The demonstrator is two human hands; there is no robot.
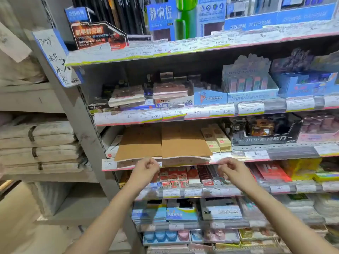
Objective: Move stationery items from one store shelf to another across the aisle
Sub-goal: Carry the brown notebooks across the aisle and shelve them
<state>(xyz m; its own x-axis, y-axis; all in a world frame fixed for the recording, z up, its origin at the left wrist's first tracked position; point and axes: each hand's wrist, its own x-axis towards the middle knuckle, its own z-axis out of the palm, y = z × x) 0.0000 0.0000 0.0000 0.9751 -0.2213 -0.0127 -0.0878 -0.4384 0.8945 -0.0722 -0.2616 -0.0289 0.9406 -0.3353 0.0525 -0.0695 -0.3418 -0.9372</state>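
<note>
**Two empty hands raised before the brown pads**

Two bare forearms rise from the bottom edge of the frame toward the middle. The left hand (145, 171) sits just left of centre, its fingers curled loosely inward with nothing between them. The right hand (231, 170) sits just right of centre, curled the same way and also holding nothing. Both hover just below the front edge of the middle shelf (256, 155), close to it; whether the knuckles touch the price strip cannot be told.

Directly above the hands, two stacks of brown-covered pads (163, 142) lie flat and side by side on that shelf, their white page edges overhanging the front rail. Just to their right lie slim cream boxes (216, 137), then a black display box (266, 131) further right.

Behind the hands, one shelf lower, stand small red-and-white boxes (174, 178) in a row. Below those, toward the bottom centre, lie blue-covered booklets (165, 211).

Above the pads, the next shelf up carries a stack of pinkish notebooks (171, 91) at centre and a light blue display carton (251, 85) to the right. The top shelf, across the upper part of the frame, holds a tall green bottle-shaped item (184, 19) among blue packaging.

At the left of the frame, on a separate grey rack, lie bundles of pale paper (38, 143) tied with straps.
</note>
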